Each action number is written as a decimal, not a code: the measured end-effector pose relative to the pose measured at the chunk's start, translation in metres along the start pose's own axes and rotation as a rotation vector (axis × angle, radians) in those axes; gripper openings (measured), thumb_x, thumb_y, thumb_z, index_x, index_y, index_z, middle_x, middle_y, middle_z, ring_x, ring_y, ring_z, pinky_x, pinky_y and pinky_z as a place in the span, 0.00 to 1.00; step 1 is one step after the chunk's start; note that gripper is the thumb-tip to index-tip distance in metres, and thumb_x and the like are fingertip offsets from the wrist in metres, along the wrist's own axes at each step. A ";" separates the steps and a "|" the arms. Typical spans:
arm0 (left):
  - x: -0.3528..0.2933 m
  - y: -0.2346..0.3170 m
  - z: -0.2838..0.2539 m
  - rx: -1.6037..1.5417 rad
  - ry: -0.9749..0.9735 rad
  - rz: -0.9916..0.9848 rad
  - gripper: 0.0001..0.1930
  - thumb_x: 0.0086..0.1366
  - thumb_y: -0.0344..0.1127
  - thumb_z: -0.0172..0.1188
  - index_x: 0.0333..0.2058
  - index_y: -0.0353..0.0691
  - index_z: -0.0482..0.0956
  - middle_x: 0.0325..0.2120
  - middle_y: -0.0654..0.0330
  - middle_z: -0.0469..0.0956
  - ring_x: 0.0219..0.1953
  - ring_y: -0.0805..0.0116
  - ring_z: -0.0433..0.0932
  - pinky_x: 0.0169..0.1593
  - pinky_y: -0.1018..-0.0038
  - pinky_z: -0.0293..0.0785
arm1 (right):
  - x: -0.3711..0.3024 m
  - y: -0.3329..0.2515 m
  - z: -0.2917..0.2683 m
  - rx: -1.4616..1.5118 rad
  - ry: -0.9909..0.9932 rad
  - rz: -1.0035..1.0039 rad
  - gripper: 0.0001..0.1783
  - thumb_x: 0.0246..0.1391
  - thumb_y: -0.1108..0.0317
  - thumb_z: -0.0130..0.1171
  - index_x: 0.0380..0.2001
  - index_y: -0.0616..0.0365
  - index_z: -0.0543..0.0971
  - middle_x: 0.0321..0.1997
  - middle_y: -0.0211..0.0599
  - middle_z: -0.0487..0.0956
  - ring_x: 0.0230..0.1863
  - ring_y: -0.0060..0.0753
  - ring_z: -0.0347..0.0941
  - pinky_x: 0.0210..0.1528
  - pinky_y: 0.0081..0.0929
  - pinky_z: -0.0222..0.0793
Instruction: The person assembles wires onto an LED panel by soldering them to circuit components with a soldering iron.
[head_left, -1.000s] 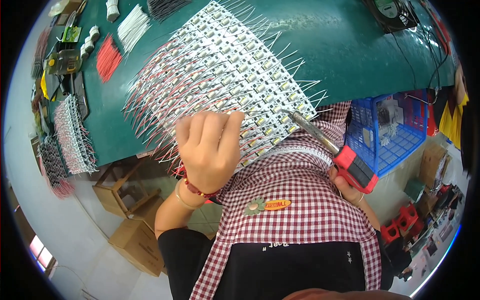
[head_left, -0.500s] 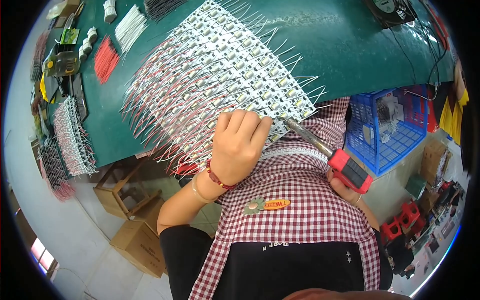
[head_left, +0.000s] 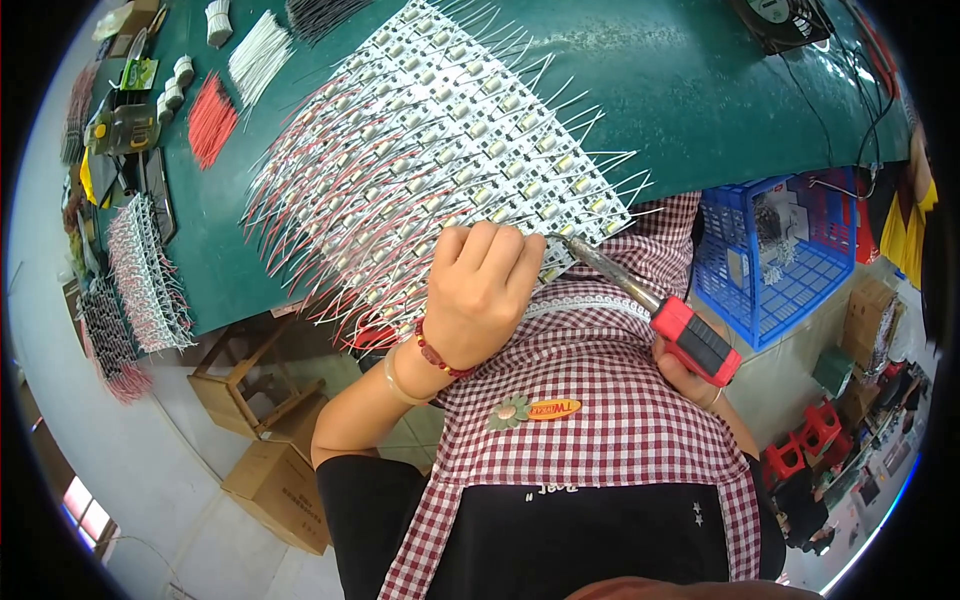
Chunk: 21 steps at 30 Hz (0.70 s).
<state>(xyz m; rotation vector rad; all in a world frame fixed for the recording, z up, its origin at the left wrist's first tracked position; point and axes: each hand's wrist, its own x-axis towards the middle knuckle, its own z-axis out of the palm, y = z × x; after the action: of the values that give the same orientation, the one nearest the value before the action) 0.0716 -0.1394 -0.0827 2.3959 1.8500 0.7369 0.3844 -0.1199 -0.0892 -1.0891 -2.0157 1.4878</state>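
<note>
Pressing down on the sheet of small white wired modules (head_left: 440, 150) at the green tabletop (head_left: 700, 90) edge, my left hand (head_left: 480, 290) hides the solder joint; my right hand (head_left: 690, 375), mostly hidden, grips the red-handled soldering iron (head_left: 650, 305).

Bright, even overhead light, soft shadows, sharp centre, strong fisheye bending and black vignette at edges.

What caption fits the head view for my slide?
Left hand pressing a sheet of small wired modules on a green mat while the right hand aims a red-handled soldering iron at its near edge.
</note>
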 end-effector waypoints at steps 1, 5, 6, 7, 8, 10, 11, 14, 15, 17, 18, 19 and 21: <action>0.000 0.000 0.000 0.000 0.000 0.000 0.11 0.51 0.29 0.57 0.35 0.35 0.79 0.27 0.61 0.67 0.31 0.66 0.69 0.35 0.69 0.63 | -0.001 0.001 0.000 0.000 0.000 0.000 0.09 0.41 0.68 0.67 0.28 0.59 0.80 0.26 0.37 0.78 0.25 0.40 0.76 0.27 0.32 0.69; 0.000 0.000 0.000 0.016 0.005 0.003 0.10 0.51 0.29 0.57 0.34 0.35 0.79 0.26 0.61 0.66 0.31 0.66 0.68 0.34 0.69 0.62 | -0.008 0.002 0.003 0.039 0.031 0.073 0.09 0.38 0.71 0.65 0.26 0.60 0.80 0.25 0.38 0.78 0.24 0.41 0.76 0.27 0.33 0.70; 0.000 0.000 0.001 0.022 0.007 0.001 0.10 0.51 0.29 0.57 0.34 0.35 0.79 0.26 0.61 0.66 0.31 0.66 0.68 0.34 0.70 0.62 | -0.010 0.002 0.003 0.076 0.053 0.079 0.08 0.38 0.71 0.65 0.26 0.61 0.80 0.24 0.38 0.78 0.24 0.42 0.76 0.27 0.33 0.70; 0.000 0.000 0.001 0.021 0.007 0.002 0.10 0.51 0.29 0.57 0.34 0.35 0.79 0.26 0.61 0.66 0.31 0.66 0.68 0.34 0.70 0.62 | -0.012 0.004 0.003 0.076 0.054 0.079 0.08 0.38 0.71 0.65 0.26 0.61 0.80 0.24 0.38 0.78 0.24 0.42 0.76 0.27 0.33 0.70; 0.000 0.000 0.001 0.026 0.008 0.003 0.10 0.51 0.29 0.57 0.34 0.35 0.78 0.26 0.61 0.66 0.31 0.66 0.68 0.34 0.70 0.62 | -0.016 0.006 0.002 0.087 0.052 0.108 0.08 0.39 0.70 0.65 0.26 0.61 0.80 0.24 0.38 0.78 0.24 0.42 0.76 0.27 0.33 0.70; 0.000 0.000 0.001 0.033 0.010 0.004 0.10 0.51 0.29 0.57 0.33 0.35 0.78 0.26 0.61 0.66 0.31 0.66 0.68 0.34 0.70 0.62 | -0.017 0.008 0.002 0.098 0.049 0.135 0.08 0.39 0.69 0.65 0.25 0.61 0.80 0.23 0.38 0.78 0.24 0.42 0.76 0.27 0.33 0.70; 0.000 0.000 0.001 0.034 0.013 0.001 0.10 0.51 0.29 0.57 0.34 0.36 0.78 0.26 0.61 0.66 0.31 0.66 0.69 0.34 0.70 0.62 | -0.016 0.008 0.002 0.109 0.051 0.131 0.08 0.40 0.68 0.65 0.25 0.61 0.80 0.23 0.38 0.78 0.24 0.42 0.76 0.27 0.33 0.70; 0.001 -0.001 0.000 0.047 0.013 -0.010 0.10 0.51 0.29 0.57 0.34 0.37 0.78 0.27 0.61 0.66 0.31 0.66 0.69 0.36 0.70 0.63 | -0.014 0.008 0.003 0.122 0.052 0.117 0.09 0.42 0.67 0.65 0.25 0.61 0.80 0.23 0.37 0.78 0.24 0.41 0.76 0.27 0.33 0.70; 0.001 -0.001 0.000 0.056 0.010 -0.017 0.10 0.51 0.29 0.57 0.34 0.37 0.78 0.27 0.62 0.67 0.32 0.66 0.69 0.36 0.70 0.63 | -0.014 0.008 0.003 0.122 0.052 0.110 0.09 0.43 0.66 0.65 0.25 0.61 0.80 0.23 0.37 0.78 0.24 0.41 0.76 0.27 0.33 0.70; 0.002 0.000 -0.006 0.054 -0.005 -0.035 0.10 0.50 0.29 0.57 0.34 0.38 0.78 0.27 0.62 0.67 0.32 0.67 0.70 0.37 0.69 0.63 | -0.012 0.006 0.002 0.134 0.041 0.117 0.09 0.43 0.66 0.65 0.25 0.61 0.80 0.23 0.37 0.78 0.24 0.41 0.76 0.27 0.33 0.70; 0.003 -0.001 -0.011 0.046 -0.021 -0.047 0.11 0.50 0.29 0.57 0.35 0.38 0.78 0.27 0.63 0.67 0.33 0.67 0.70 0.38 0.68 0.63 | -0.013 0.005 0.001 0.144 0.038 0.127 0.10 0.44 0.65 0.65 0.25 0.61 0.80 0.24 0.37 0.78 0.24 0.40 0.76 0.27 0.33 0.70; 0.003 -0.001 -0.020 0.042 -0.021 -0.044 0.11 0.50 0.29 0.57 0.35 0.38 0.78 0.27 0.63 0.67 0.33 0.67 0.70 0.38 0.68 0.63 | -0.015 0.005 0.000 0.142 0.043 0.129 0.10 0.44 0.65 0.65 0.25 0.61 0.80 0.24 0.37 0.78 0.24 0.40 0.76 0.27 0.33 0.70; 0.000 -0.003 -0.044 0.138 -0.120 -0.147 0.12 0.50 0.30 0.58 0.36 0.39 0.79 0.27 0.63 0.67 0.33 0.67 0.71 0.40 0.66 0.64 | -0.020 0.008 -0.002 0.146 0.048 0.140 0.10 0.44 0.65 0.65 0.25 0.61 0.80 0.24 0.37 0.78 0.24 0.41 0.76 0.27 0.33 0.70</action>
<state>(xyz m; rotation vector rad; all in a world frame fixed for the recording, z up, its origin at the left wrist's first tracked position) 0.0519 -0.1503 -0.0445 2.2907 2.0618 0.4578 0.4005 -0.1331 -0.0931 -1.2135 -1.7995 1.6341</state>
